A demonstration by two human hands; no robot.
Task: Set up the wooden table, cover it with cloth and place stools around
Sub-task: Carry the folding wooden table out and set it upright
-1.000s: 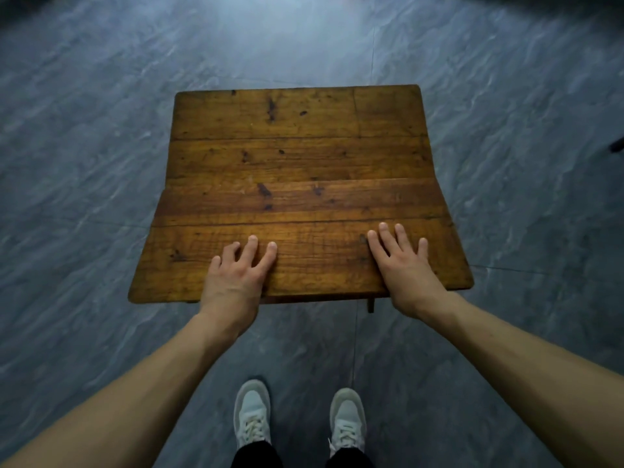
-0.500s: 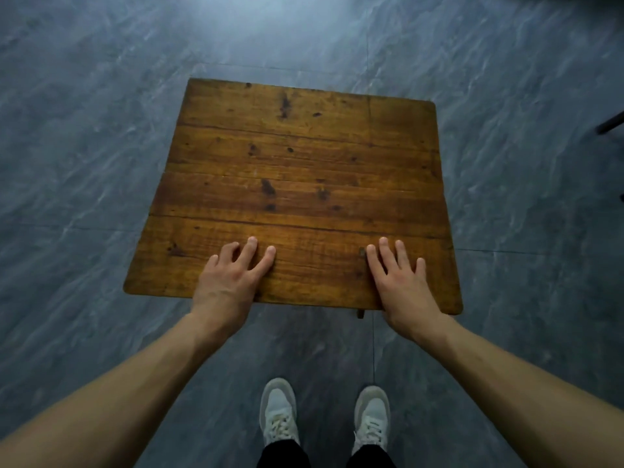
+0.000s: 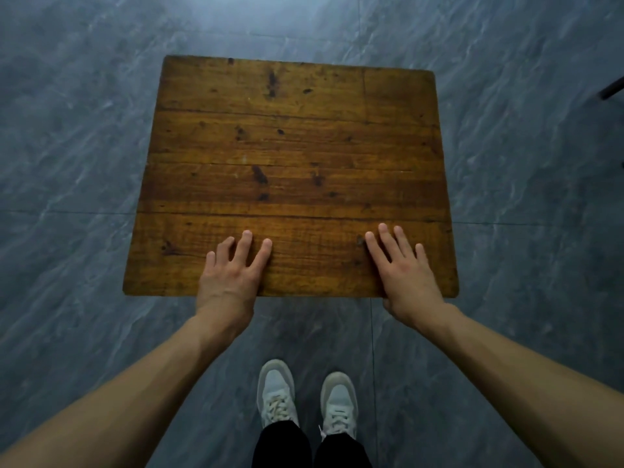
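Squarely at the middle of the view sits the wooden table [image 3: 293, 170], its bare plank top seen from above on a grey marbled tile floor [image 3: 67, 163]. Both hands lie flat on the plank nearest the person: the left hand [image 3: 229, 275] at about 7 o'clock of the tabletop, fingers straight and slightly spread, the right hand [image 3: 403, 271] at about 5 o'clock, fingers straight and close together. Neither grips anything. White sneakers [image 3: 309, 396] stand at 6 o'clock. A dark bar [image 3: 611, 89] pokes in at 2 o'clock.
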